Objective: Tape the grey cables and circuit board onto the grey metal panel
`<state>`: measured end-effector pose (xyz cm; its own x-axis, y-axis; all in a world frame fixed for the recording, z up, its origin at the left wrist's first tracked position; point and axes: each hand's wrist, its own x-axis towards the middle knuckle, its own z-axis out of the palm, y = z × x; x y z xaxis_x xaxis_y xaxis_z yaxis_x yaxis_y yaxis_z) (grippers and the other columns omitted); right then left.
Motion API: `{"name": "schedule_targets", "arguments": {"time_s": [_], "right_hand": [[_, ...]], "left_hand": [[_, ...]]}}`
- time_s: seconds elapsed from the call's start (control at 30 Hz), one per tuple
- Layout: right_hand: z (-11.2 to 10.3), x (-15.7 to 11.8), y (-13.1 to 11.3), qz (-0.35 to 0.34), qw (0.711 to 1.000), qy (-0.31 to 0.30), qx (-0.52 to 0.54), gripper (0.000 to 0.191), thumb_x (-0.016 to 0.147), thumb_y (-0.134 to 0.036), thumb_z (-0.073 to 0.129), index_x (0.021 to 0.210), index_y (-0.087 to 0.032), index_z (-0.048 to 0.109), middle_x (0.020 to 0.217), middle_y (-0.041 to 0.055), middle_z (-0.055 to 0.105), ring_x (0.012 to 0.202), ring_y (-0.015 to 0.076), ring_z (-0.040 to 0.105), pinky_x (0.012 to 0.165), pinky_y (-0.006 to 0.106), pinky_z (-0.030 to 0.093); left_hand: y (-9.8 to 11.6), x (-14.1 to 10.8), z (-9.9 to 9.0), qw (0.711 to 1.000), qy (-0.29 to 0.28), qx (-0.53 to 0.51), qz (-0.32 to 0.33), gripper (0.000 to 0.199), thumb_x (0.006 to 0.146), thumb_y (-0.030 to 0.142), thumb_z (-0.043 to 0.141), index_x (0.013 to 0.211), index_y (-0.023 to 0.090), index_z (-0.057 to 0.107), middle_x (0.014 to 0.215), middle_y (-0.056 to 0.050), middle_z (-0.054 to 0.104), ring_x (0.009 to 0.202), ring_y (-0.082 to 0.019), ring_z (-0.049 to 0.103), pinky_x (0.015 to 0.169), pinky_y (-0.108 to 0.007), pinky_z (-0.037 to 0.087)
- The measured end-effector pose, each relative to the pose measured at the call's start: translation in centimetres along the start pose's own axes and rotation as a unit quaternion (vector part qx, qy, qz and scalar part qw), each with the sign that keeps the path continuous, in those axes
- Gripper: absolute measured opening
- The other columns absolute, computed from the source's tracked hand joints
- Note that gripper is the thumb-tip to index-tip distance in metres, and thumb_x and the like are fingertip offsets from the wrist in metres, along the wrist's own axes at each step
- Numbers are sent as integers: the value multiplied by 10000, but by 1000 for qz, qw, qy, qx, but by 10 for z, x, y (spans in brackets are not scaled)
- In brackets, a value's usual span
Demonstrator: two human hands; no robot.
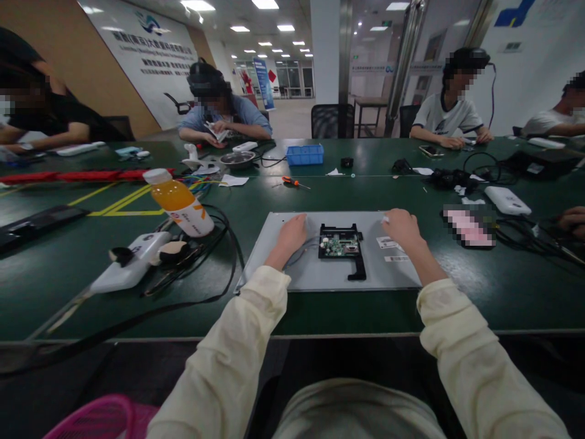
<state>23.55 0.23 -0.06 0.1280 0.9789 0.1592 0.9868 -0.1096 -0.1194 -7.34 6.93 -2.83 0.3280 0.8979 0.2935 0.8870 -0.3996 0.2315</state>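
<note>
A flat grey panel [301,277], resembling the back of a display, lies on the table before me. At its middle sits a black plastic bracket [358,268] around a green circuit board [340,246]. Grey cables [299,251] run from the board toward my left wrist. My left hand [292,234] is closed over the panel's left part, fingers curled. Over the upper right part, my right hand [402,225] is closed too, with a small whitish bit at its fingertips. What either hand pinches, if anything, is too small to tell. White labels [387,242] lie beside my right hand.
An orange drink bottle [180,204] leans beside a white power bank [130,262] and black cables at left. Beyond the panel are an orange screwdriver [292,182] and a blue basket [304,155]. A pink phone [468,227] lies right. Several people sit around the table.
</note>
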Motion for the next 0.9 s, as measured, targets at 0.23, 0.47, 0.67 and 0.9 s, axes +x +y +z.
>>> {"name": "schedule_targets", "arguments": {"time_s": [0.23,0.47,0.67,0.9], "right_hand": [[4,1,-7,-21,999,27,24,358,911,-207,386,1166,-155,632,1200,182,620,1179,315,511,957,493,381],[15,7,-9,-73,995,7,63,391,946,-229,350,1256,-145,574,1280,170,597,1255,288,476,1035,484,338],[16,-1,-20,-173,973,-62,140,674,907,-599,411,1459,-218,353,1514,119,383,1400,301,322,1093,493,310],[14,-13,-25,-260,936,-164,171,1016,725,-722,590,1531,-272,164,1595,129,187,1463,356,127,1134,566,205]], "left_hand": [[-4,-2,-2,999,11,17,-46,494,832,20,354,1283,139,518,1276,-157,615,1209,-253,569,1013,-385,424],[-6,-1,-5,997,32,10,-70,557,819,23,360,1351,145,471,1320,-143,591,1218,-240,564,1028,-375,417],[2,-1,-8,997,49,-1,-65,501,866,80,370,1351,159,466,1349,-138,567,1270,-248,510,1075,-438,364],[5,-2,-8,997,53,-19,-59,440,900,158,412,1336,175,467,1384,-132,530,1320,-257,448,1085,-476,339]]}}
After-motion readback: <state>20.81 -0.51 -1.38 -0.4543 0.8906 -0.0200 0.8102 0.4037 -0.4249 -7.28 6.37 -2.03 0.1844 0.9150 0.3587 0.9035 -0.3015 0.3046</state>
